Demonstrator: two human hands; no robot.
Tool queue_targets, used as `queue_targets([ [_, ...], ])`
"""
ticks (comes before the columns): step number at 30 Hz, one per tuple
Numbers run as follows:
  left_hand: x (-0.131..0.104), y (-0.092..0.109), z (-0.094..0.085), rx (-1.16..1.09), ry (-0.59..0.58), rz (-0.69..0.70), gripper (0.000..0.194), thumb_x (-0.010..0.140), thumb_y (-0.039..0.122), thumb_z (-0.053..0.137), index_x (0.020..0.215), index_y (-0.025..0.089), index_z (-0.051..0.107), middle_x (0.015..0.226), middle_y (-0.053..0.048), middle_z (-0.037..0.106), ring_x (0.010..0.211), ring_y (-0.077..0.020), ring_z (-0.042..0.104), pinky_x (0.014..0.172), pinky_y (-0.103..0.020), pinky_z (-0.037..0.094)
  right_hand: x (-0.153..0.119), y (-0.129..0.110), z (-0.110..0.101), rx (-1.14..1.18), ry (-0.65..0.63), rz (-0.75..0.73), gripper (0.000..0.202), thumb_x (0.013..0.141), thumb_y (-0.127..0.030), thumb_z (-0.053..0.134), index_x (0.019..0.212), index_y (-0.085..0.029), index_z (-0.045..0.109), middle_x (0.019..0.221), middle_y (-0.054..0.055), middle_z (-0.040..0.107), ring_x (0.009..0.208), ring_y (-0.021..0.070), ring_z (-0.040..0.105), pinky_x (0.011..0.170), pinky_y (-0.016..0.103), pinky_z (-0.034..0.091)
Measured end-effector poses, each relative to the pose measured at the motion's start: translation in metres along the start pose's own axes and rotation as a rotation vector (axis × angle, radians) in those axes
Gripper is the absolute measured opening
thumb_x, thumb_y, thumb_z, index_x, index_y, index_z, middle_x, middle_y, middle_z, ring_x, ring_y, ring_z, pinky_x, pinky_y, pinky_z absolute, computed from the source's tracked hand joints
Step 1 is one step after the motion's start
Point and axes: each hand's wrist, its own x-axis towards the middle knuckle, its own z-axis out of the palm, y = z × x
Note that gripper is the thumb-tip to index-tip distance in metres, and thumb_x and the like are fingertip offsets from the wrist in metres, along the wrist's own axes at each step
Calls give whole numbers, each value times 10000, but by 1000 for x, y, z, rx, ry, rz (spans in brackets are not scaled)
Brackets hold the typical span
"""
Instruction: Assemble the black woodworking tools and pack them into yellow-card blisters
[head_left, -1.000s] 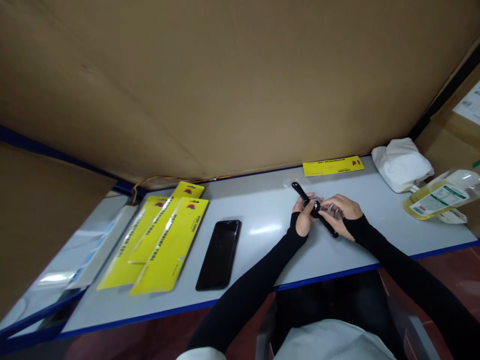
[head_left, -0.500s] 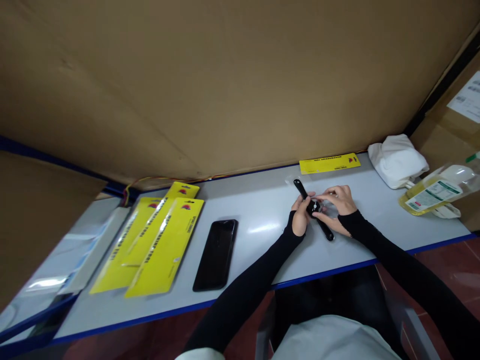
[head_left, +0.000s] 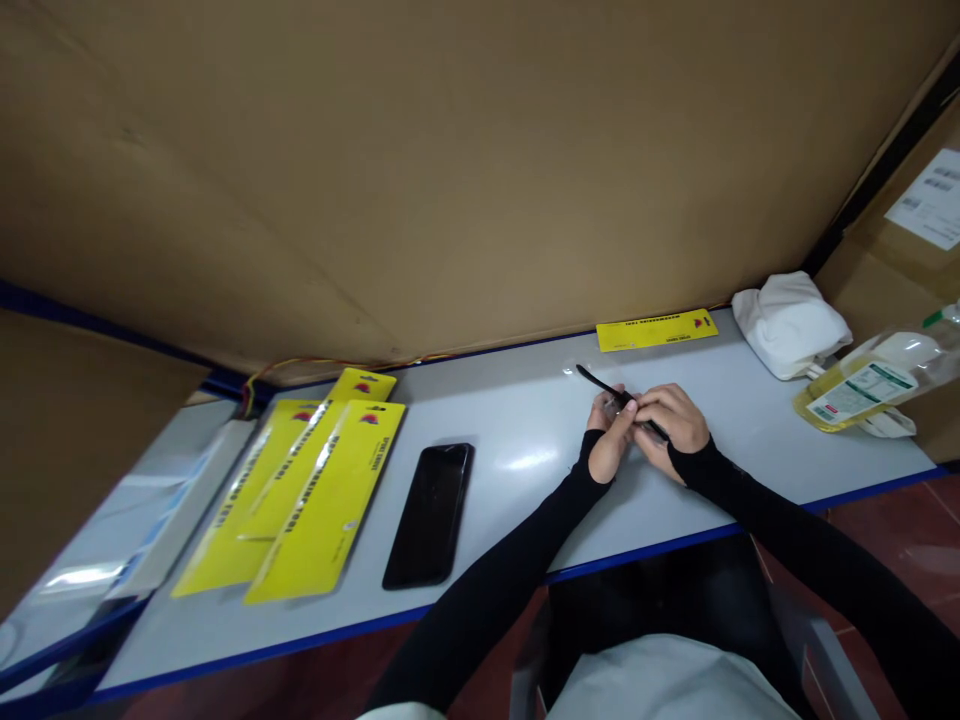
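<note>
Turned since the earlier frame, the long, slim black tool with rounded ends point(head_left: 595, 378) now shows its narrow edge rather than its broad face, and the right hand point(head_left: 675, 420) has come closer to the left hand point(head_left: 609, 452). Both hands are closed around the tool's middle and lower part, above the right half of the pale grey worktop with a blue edge point(head_left: 517, 400); its upper end sticks out past the left fingers, toward the brown cardboard wall point(head_left: 450, 180). The fingers hide most of its middle.

Beyond the hands, a single yellow printed card point(head_left: 658, 330) lies near the wall. To its right sit a crumpled white cloth bundle point(head_left: 791, 325) and a clear plastic bottle of yellow liquid point(head_left: 862, 388), which leans at a tilt. Left of the hands, a black rectangular phone point(head_left: 429, 515) lies flat, well apart from them. Farther left, three yellow printed packs with hanging holes point(head_left: 326, 515) overlap one another.
</note>
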Motion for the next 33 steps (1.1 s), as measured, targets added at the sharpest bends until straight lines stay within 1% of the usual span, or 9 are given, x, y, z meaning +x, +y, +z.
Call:
queue_targets([
  [3, 4, 0, -3, -27, 9, -11, 665, 637, 466, 992, 1113, 209, 604, 965, -50, 758, 1013, -262, 757, 935, -401, 581, 1, 0, -3, 115, -64, 2, 67, 937, -248, 704, 948, -280, 763, 993, 61, 748, 986, 250, 683, 895, 440, 593],
  [9, 10, 3, -11, -35, 3, -63, 619, 670, 440, 932, 1149, 198, 624, 959, -85, 770, 1131, -362, 743, 914, -472, 592, 5, -2, -10, 54, -7, -12, 34, 924, -266, 718, 955, -264, 732, 928, 69, 729, 927, 254, 663, 854, 427, 570],
  [13, 12, 2, -12, -24, 10, -66, 583, 679, 449, 903, 1126, 184, 638, 931, -96, 767, 1140, -381, 738, 884, -467, 607, 3, -1, -7, 9, -63, 58, 116, 898, -271, 737, 1012, -258, 716, 983, 79, 750, 973, 280, 654, 890, 453, 560],
  [18, 12, -1, -13, -8, 21, -45, 562, 707, 519, 891, 1093, 182, 660, 926, -99, 766, 1125, -372, 741, 896, -468, 609, -4, 6, 1, -7, -58, 180, 382, 804, -276, 831, 1171, -264, 726, 926, 67, 791, 972, 307, 653, 858, 464, 578],
  [21, 10, -1, -12, 6, 13, -32, 559, 710, 542, 897, 1078, 188, 668, 943, -92, 768, 1093, -356, 748, 889, -459, 610, -6, 6, 2, 22, -83, 265, 379, 788, -262, 853, 1155, -266, 761, 925, 78, 795, 1003, 305, 672, 887, 473, 587],
  [24, 7, 1, -11, 24, -11, -69, 602, 734, 563, 882, 1143, 181, 663, 980, -102, 766, 1092, -358, 744, 867, -461, 618, -4, 5, -2, 176, -123, 429, 378, 801, -296, 848, 1169, -236, 779, 940, 70, 803, 952, 267, 712, 885, 448, 592],
  [29, 6, 4, -10, 40, -15, -120, 590, 732, 489, 860, 1175, 173, 634, 968, -105, 758, 959, -338, 755, 728, -425, 628, 4, 20, -9, 757, -186, 838, 481, 713, -431, 930, 1108, -185, 808, 941, 63, 813, 811, 224, 755, 769, 384, 625],
  [31, 7, 10, -12, 38, -51, -179, 626, 712, 452, 863, 1216, 184, 607, 914, -85, 750, 858, -318, 755, 622, -377, 603, 8, 31, -13, 871, -180, 916, 533, 683, -452, 960, 1122, -189, 813, 982, 73, 821, 828, 232, 764, 773, 392, 635],
  [33, 10, 19, -15, 32, -131, -268, 678, 733, 496, 848, 1273, 181, 586, 939, -103, 758, 786, -307, 747, 531, -344, 565, 12, 40, -20, 874, -145, 904, 560, 688, -475, 964, 1152, -200, 814, 1007, 75, 822, 818, 230, 762, 764, 397, 637],
])
